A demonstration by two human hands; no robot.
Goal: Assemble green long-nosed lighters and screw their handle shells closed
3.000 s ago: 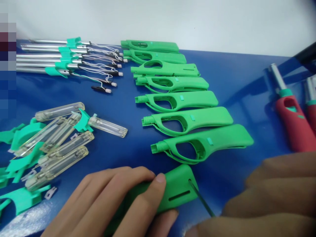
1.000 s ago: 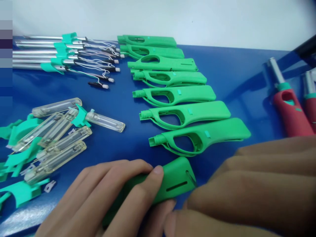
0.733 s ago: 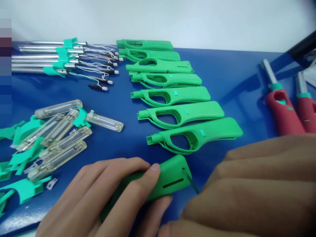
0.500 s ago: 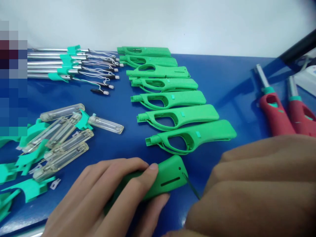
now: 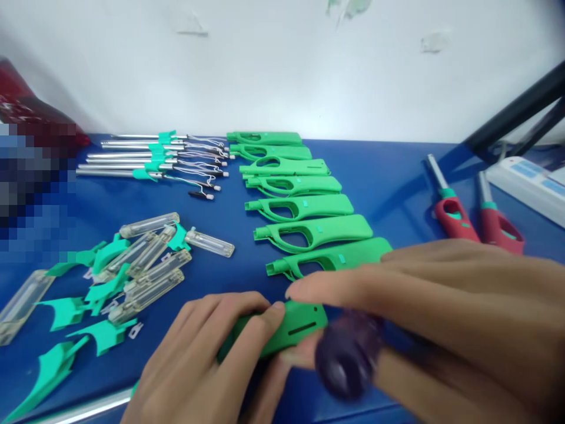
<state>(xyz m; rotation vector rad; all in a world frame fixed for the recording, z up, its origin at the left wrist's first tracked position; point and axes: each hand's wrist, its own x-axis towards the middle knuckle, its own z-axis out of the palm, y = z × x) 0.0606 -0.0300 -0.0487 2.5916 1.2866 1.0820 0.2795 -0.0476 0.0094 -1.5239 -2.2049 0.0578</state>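
My left hand is closed round a green lighter casing, pressing it near the table. The casing's far end sticks out past my fingers, showing a slot and a small hole. My right hand holds a screwdriver by its dark purple, rounded handle; the shaft is hidden. Its upper finger reaches over the casing, and another fingertip touches the casing's lower edge. Just beyond lies a row of several green lighter casings, the nearest partly covered by my right hand.
On the left lie clear fuel tanks among teal plastic parts. Behind them are metal lighter tubes with wires. Two red lighters and a white power strip are at right, beside a black bar. A metal rod lies in front.
My right hand has turned and moved left over the casing; the screwdriver's tip has left the casing's end and its handle now shows. The view has tilted up.
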